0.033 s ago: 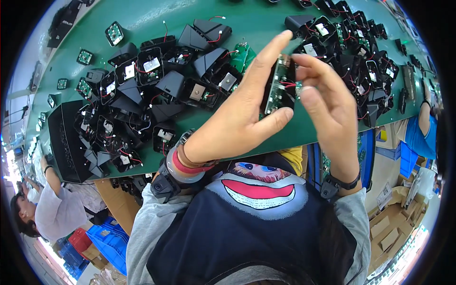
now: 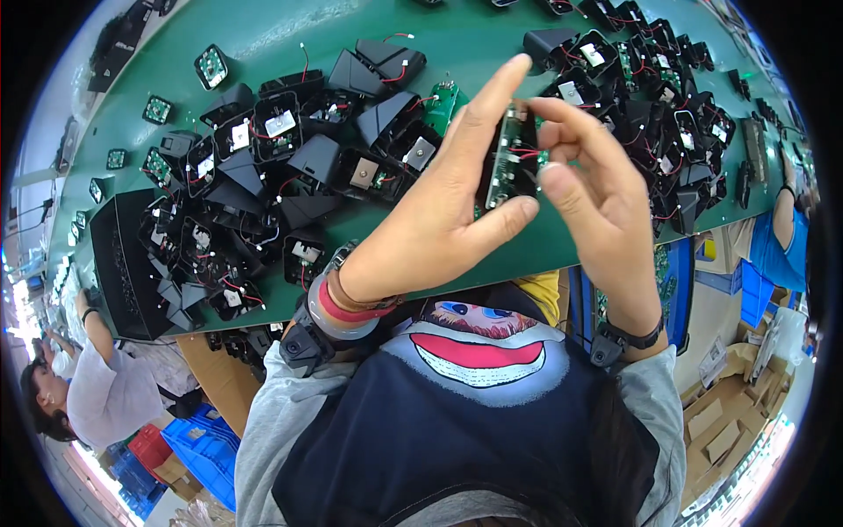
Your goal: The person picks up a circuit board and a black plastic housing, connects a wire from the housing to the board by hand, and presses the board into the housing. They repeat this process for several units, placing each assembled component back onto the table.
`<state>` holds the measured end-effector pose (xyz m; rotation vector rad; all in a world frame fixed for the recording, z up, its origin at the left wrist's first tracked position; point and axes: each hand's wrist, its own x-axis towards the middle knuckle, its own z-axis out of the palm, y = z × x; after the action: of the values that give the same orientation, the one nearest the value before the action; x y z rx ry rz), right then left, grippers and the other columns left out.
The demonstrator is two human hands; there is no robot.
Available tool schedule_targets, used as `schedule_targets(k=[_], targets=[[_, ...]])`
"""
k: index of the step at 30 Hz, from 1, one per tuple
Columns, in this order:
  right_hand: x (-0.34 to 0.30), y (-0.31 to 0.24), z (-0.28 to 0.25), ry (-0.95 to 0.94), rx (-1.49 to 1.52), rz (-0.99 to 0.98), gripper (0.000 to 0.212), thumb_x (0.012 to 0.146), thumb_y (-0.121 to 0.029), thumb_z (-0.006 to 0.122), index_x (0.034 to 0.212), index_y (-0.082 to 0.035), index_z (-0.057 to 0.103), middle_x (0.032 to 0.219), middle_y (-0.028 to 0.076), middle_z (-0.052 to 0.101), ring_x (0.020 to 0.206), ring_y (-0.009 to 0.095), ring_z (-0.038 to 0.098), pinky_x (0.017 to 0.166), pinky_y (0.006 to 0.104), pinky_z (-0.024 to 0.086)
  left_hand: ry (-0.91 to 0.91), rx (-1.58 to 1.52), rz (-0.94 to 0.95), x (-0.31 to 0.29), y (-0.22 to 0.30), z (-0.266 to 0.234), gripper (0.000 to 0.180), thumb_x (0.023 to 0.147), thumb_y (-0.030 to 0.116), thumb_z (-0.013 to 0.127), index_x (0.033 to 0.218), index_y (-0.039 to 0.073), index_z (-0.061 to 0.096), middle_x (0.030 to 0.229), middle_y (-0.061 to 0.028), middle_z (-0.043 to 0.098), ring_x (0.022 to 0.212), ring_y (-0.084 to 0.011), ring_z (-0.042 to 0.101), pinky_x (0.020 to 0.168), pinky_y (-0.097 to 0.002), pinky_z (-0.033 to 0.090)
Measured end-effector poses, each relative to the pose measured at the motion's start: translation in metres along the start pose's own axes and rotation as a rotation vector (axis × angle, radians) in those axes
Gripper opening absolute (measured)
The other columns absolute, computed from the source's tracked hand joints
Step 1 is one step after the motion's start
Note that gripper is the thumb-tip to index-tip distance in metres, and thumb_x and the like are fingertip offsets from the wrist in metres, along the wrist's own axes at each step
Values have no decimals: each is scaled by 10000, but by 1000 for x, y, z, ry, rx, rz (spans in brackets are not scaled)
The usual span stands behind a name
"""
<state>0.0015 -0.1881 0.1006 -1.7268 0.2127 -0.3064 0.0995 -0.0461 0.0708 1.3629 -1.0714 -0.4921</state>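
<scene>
Over the front part of the table, my left hand (image 2: 421, 224) grips an open black plastic housing with its thumb and fingers. A green circuit board (image 2: 504, 162) stands along the housing's left side, and red wires (image 2: 524, 155) run across its opening. At the housing's right side, the bent fingers of my right hand (image 2: 606, 198) close around the wire ends, beside a small green piece (image 2: 542, 158) near the thumb tip. The right index fingertip is at the housing's top edge. My fingers partly hide the wire ends.
Black housings (image 2: 316, 158) with boards and red wires crowd the green table (image 2: 272, 35) to the left, with more housings (image 2: 689, 132) at right. A green board (image 2: 442, 104) lies behind my left hand. A black bin (image 2: 132, 263) stands far left. Other people sit at both sides.
Both hands and the housing have shifted slightly to the left. My grip looks the same.
</scene>
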Motion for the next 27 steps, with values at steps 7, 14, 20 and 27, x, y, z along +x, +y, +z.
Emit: schedule_targets(k=[7,14,20,27], targets=[[6,-2,6,-120,-100,-8,430,855,-64,607,1264,25,507,1079,28,464,881,86,425,773,201,400,27,-157,-158,2,-2,1,846,815,114,666,1476,39,144,1421,-204,313,1307,-321,331,1094,-404,249],[14,12,5,-22,27,-43,335,870,-38,607,1191,36,543,1124,67,514,943,101,484,831,236,433,-57,-93,-130,-1,-7,-2,899,822,72,690,1495,69,95,1385,-131,335,1277,-199,350,1050,-333,314],[10,20,3,115,191,-69,242,907,-136,617,1093,-15,522,973,83,609,861,122,589,731,233,488,-75,-153,-196,2,-7,-2,916,781,64,730,1477,61,134,1362,-111,335,1251,-193,366,1030,-319,341],[15,17,-4,28,274,73,226,916,-143,605,1093,-26,527,822,11,583,718,54,533,574,170,418,-54,-420,-274,2,-7,4,983,712,279,806,1444,48,193,1387,-178,325,1289,-257,356,1054,-344,312]])
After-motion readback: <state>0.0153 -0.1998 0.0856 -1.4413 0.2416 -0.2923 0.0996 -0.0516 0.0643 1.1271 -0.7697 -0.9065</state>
